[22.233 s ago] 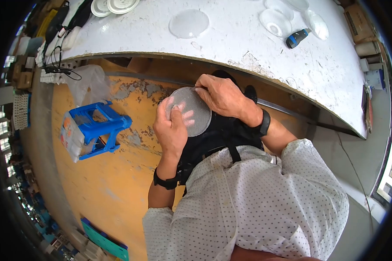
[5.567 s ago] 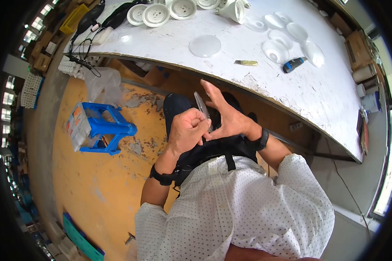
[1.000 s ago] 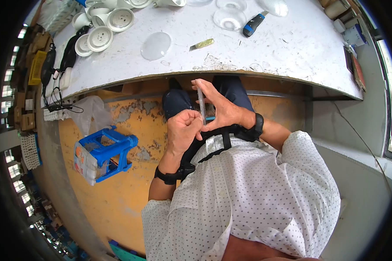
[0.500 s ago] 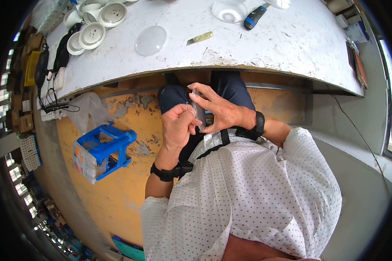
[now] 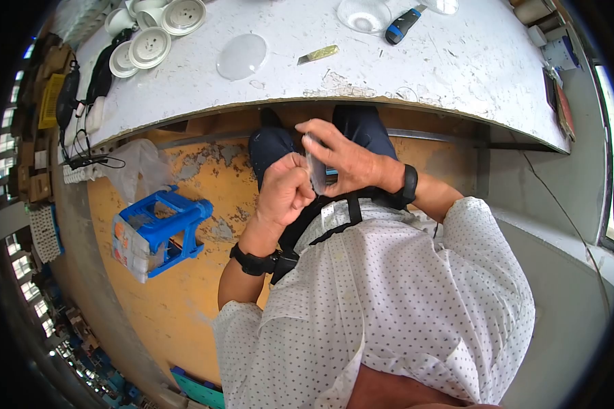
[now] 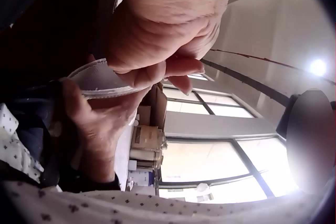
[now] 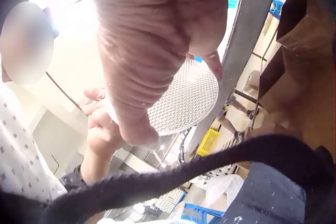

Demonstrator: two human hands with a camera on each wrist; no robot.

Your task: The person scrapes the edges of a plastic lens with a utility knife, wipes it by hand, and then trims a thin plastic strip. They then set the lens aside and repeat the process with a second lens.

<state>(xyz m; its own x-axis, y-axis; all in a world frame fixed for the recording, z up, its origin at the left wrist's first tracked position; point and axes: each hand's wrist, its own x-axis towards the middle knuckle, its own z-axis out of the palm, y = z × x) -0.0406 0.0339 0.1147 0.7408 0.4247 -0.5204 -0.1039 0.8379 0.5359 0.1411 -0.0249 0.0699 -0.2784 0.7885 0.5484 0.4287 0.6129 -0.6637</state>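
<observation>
Over the lap, both hands hold a clear round plastic cover (image 5: pixel 316 172) with a fine dimpled surface, seen nearly edge-on in the head view. My right hand (image 5: pixel 351 165) spans it, thumb at the near rim and fingertips at the far side. My left hand (image 5: pixel 283 189) has its fingers curled at the facing side, with thumb and forefinger pinching at the rim. In the left wrist view the cover (image 6: pixel 102 81) passes behind the left fingers, which hide part of its edge. The right wrist view shows the dimpled face of the cover (image 7: pixel 186 98) beyond the right palm.
On the worn white table (image 5: pixel 457 88) ahead lie a frosted round cover (image 5: pixel 243 56), a yellow-wrapped blade (image 5: pixel 318 54), a blue-and-black knife (image 5: pixel 404 26) and white lamp cups (image 5: pixel 150 46). A blue stool (image 5: pixel 164 228) stands on the floor at left, near a plastic bag (image 5: pixel 140 167).
The cover lay face up 22 seconds ago and now stands edge-on. The yellow-wrapped blade has since appeared on the table. In the last second the hands have shifted and tilted it slightly.
</observation>
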